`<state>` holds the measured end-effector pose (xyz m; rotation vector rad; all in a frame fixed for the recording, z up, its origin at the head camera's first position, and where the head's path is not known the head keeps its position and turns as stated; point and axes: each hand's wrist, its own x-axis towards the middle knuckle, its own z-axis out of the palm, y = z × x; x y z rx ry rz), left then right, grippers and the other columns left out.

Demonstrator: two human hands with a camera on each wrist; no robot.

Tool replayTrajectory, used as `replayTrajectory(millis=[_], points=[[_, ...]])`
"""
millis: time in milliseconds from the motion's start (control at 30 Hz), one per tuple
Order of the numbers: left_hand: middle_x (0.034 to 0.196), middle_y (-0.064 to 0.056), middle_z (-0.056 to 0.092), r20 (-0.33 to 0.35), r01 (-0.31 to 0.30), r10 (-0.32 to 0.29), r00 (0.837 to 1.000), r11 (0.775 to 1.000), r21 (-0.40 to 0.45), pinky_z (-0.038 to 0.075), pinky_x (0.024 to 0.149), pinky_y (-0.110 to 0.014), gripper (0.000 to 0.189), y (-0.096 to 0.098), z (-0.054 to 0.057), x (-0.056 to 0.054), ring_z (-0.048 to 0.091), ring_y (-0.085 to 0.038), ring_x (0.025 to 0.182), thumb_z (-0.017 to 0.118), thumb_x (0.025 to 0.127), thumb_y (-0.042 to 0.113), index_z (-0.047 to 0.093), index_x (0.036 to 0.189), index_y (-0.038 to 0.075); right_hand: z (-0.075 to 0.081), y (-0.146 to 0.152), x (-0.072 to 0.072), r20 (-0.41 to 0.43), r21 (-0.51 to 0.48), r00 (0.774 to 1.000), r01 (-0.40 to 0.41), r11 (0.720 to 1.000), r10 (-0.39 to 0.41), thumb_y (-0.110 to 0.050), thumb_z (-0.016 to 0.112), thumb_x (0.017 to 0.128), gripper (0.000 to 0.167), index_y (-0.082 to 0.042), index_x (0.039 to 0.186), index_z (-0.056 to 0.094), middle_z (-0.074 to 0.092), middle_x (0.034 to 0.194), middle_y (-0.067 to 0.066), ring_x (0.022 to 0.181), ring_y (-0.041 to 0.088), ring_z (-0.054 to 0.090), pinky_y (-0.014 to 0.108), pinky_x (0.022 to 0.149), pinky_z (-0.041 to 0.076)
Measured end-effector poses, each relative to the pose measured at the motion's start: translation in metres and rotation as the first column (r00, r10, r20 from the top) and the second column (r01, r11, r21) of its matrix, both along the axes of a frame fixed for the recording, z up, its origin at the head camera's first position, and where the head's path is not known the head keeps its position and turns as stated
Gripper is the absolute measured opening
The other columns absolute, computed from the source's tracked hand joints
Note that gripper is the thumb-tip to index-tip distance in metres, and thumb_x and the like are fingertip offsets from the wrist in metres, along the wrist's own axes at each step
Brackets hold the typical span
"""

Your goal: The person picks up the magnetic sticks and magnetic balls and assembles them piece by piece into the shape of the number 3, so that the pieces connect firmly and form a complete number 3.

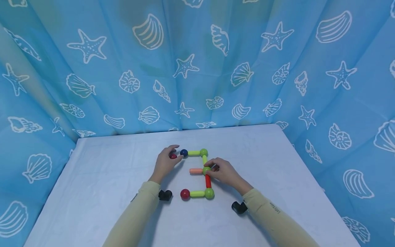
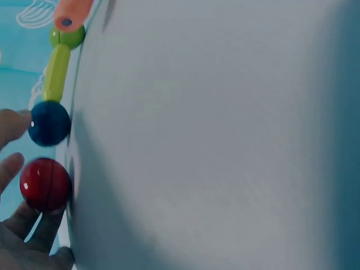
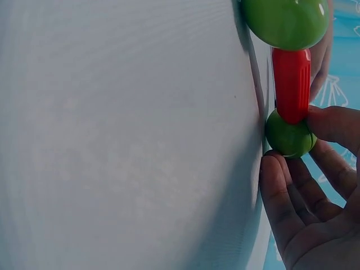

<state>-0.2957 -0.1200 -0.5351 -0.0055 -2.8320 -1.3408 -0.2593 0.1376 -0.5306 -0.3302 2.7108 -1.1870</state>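
Note:
Toy balls and rods form a linked figure on the white table. My left hand (image 1: 164,164) curls its fingers about a red ball (image 2: 45,184), the thumb at the dark blue ball (image 2: 49,124). A yellow-green rod (image 1: 194,153) joins that blue ball to a far green ball (image 1: 203,152). With thumb and fingers, my right hand (image 1: 224,172) grips the middle green ball (image 3: 289,134). From this one a coral rod (image 1: 195,171) points left and a red rod (image 3: 291,84) runs to the near green ball (image 1: 209,193). Another yellow-green rod (image 1: 197,194) ends in a second red ball (image 1: 185,194).
White cloth covers the table (image 1: 262,154). A blue curtain (image 1: 197,89) with white shells and starfish hangs behind it and at both sides. Black wrist-worn devices (image 1: 239,208) show beside both sleeves, close over the table.

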Motion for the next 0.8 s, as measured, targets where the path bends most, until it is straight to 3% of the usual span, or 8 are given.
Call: replayTrajectory(millis=[400, 800], points=[[0.128, -0.009, 0.06, -0.011, -0.023, 0.023, 1.0, 1.0, -0.004, 0.047, 0.107, -0.047, 0.047, -0.019, -0.009, 0.009, 0.056, -0.028, 0.125, 0.078, 0.092, 0.029, 0.061, 0.134, 0.017, -0.001, 0.001, -0.001, 0.004, 0.001, 1.0, -0.009, 1.0, 0.009, -0.018, 0.078, 0.091, 0.023, -0.022, 0.112, 0.072, 0.064, 0.105, -0.007, 0.09, 0.011, 0.06, 0.03, 0.081, 0.056], [0.123, -0.008, 0.065, -0.044, -0.02, 0.019, 0.999, 1.0, -0.01, 0.046, 0.109, -0.046, 0.036, -0.02, -0.005, 0.018, 0.057, -0.026, 0.124, 0.077, 0.092, 0.019, 0.065, 0.125, 0.012, 0.001, 0.002, 0.0, 0.015, -0.03, 1.0, -0.013, 0.999, 0.014, -0.019, 0.078, 0.091, 0.021, -0.021, 0.111, 0.073, 0.064, 0.103, -0.007, 0.088, 0.014, 0.06, 0.03, 0.078, 0.055]])
